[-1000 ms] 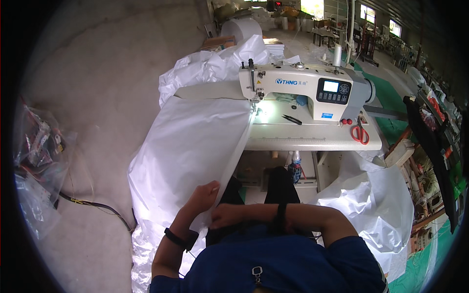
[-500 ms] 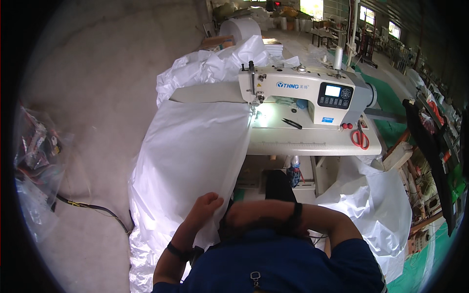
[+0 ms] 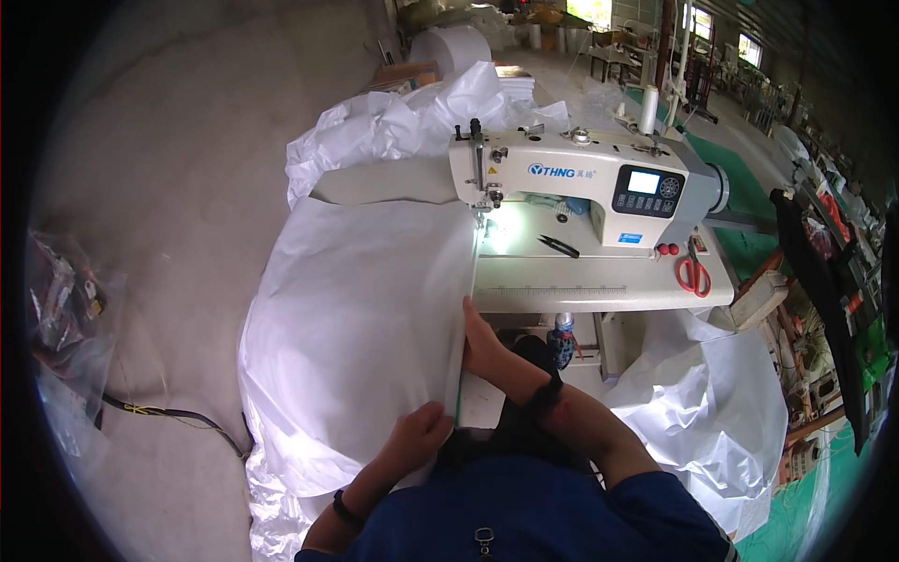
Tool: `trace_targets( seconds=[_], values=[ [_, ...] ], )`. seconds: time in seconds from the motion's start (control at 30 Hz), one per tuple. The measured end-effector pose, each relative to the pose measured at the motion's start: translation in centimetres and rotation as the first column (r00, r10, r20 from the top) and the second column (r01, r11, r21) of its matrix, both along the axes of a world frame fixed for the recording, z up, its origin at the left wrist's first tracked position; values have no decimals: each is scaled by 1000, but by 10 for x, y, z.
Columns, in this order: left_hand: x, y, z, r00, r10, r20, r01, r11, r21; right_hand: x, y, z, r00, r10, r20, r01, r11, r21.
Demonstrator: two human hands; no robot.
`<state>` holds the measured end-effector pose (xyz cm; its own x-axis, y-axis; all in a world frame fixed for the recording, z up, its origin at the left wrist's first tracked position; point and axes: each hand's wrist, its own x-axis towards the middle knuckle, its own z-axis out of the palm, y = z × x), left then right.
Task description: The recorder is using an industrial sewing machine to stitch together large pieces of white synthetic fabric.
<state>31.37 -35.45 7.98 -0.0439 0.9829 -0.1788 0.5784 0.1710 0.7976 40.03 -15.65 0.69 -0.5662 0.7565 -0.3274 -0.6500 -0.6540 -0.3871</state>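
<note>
A large white plastic-like sheet (image 3: 365,309) drapes over the left of the sewing table and hangs toward me. Its right edge runs up to the needle area of a white sewing machine (image 3: 552,173), whose lamp is lit. Low on that edge, close to my body, my left hand (image 3: 420,437) is closed in a pinch on the sheet. Farther up, just short of the table's front edge, my right hand (image 3: 482,345) grips the same edge; some of its fingers are hidden by the sheet.
Black thread snips (image 3: 559,245) and red-handled scissors (image 3: 693,276) lie on the sewing table (image 3: 562,298). More white sheeting (image 3: 702,403) hangs at right, and a crumpled heap (image 3: 384,126) lies behind. A black cable (image 3: 178,412) crosses the floor at left.
My right hand has swung from in front of my body up and forward to the sheet's right edge. My left hand has shifted slightly right and toward me.
</note>
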Motion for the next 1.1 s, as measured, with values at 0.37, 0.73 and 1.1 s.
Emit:
trace_targets(
  seconds=[0.37,0.73,1.1],
  values=[
    [7,12,-8,988,-78,129,91,991,-96,5,57,20,-265,-750,606,-816,509,274],
    [-1,59,-35,999,-29,27,26,995,100,7,41,18,-252,-710,657,-763,564,317],
    [-3,114,-66,996,56,72,-67,986,151,7,25,14,-224,-682,696,-764,567,310]
  ],
)
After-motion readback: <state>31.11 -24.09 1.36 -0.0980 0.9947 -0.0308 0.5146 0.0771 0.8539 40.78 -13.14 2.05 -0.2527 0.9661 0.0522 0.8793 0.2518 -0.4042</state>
